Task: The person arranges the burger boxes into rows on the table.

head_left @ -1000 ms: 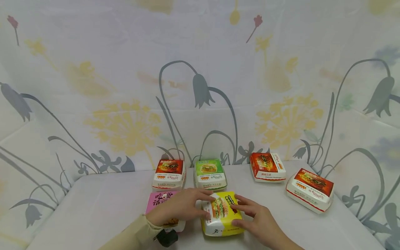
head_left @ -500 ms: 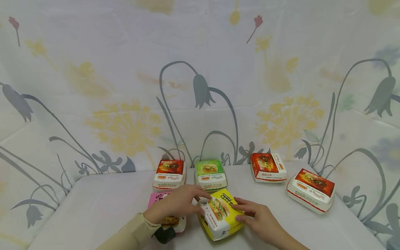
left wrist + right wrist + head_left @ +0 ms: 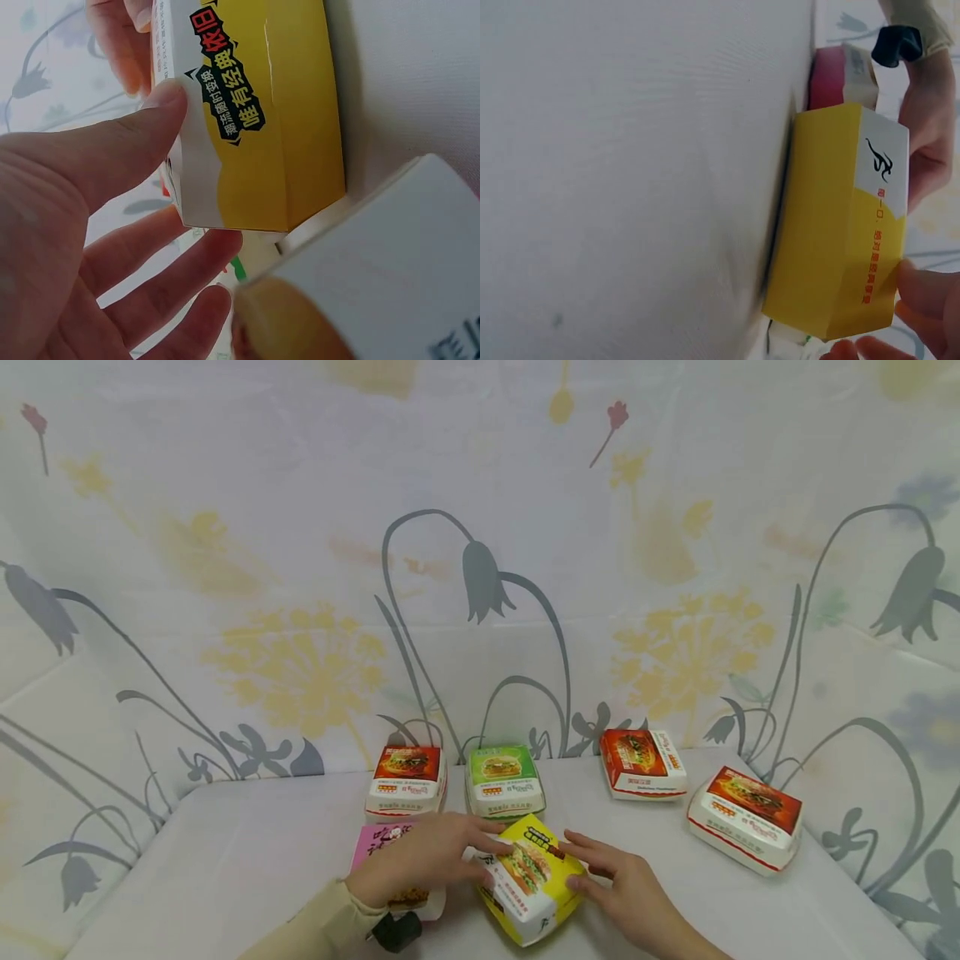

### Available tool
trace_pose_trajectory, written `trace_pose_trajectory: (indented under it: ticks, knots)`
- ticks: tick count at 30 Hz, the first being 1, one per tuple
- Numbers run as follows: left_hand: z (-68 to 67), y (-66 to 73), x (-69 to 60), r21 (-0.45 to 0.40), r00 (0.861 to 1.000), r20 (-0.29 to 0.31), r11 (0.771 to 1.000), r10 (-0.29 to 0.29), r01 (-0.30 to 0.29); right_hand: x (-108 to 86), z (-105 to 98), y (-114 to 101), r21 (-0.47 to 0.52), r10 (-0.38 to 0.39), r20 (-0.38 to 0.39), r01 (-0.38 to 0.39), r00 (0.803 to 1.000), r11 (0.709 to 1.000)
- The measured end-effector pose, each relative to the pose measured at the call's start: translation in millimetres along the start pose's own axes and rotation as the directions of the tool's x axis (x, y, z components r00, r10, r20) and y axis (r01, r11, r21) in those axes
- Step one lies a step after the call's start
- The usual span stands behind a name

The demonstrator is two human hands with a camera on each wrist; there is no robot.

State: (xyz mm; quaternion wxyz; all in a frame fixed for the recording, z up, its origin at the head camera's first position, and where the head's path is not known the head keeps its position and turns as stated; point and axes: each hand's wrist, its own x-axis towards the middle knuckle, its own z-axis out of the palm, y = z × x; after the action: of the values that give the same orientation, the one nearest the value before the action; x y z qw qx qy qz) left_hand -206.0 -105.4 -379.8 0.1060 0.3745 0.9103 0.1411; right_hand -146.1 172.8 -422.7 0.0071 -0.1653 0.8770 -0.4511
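Head view: where is the yellow-and-white burger box (image 3: 531, 878), and what has hold of it?

It sits near the front of the white-covered table (image 3: 277, 843), a corner toward the person, held from both sides: the left hand (image 3: 420, 856) grips its left side with thumb and fingers, the right hand (image 3: 624, 878) pinches its right

Turning seems to be the step in hand; how would you do it well?

Keep both grips light, since thin card would probably dent, and push with one hand while drawing with the other, so the box pivots on its base without tipping

Anything close enough to be knocked?

Yes, the pink-and-white burger box (image 3: 375, 837) is just to the left, partly hidden under the left hand, so that wrist is best kept high. Just behind is the green-and-white burger box (image 3: 504, 778); I cannot tell whether the two touch. Well apart on the right are the rear red-and-white burger box (image 3: 643, 765) and the outermost red-and-white burger box (image 3: 745, 817)

And compared with a second ago?

Then a side faced the front squarely; now the box is turned counterclockwise, seen from above, so a corner leads. Over the last half second little has changed, and the other boxes look unmoved
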Motion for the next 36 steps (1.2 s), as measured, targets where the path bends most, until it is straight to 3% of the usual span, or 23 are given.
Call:
trace_pose_trajectory:
  ticks: [8,16,28,36]
  knots:
    - [2.4,0.7,-1.0,-0.033,1.000,-0.023,0.999,-0.006,0.006,-11.1,3,-7,-0.067,0.075,-0.068,-0.080,0.995,0.995]
    - [4.1,4.6,-4.0,0.002,0.999,-0.047,1.000,0.015,-0.015,-13.4,5,-9,-0.060,0.084,-0.008,-0.084,0.996,0.995]
    - [2.2,5.7,-6.5,-0.094,1.000,-0.002,0.995,0.024,-0.024,-6.4,5,-7,-0.083,0.043,0.016,-0.041,0.999,0.996]
    - [2.0,6.4,-8.2,-0.076,1.000,0.004,0.997,0.015,-0.015,-3.1,5,-9,-0.089,0.076,0.089,-0.068,0.993,0.994]
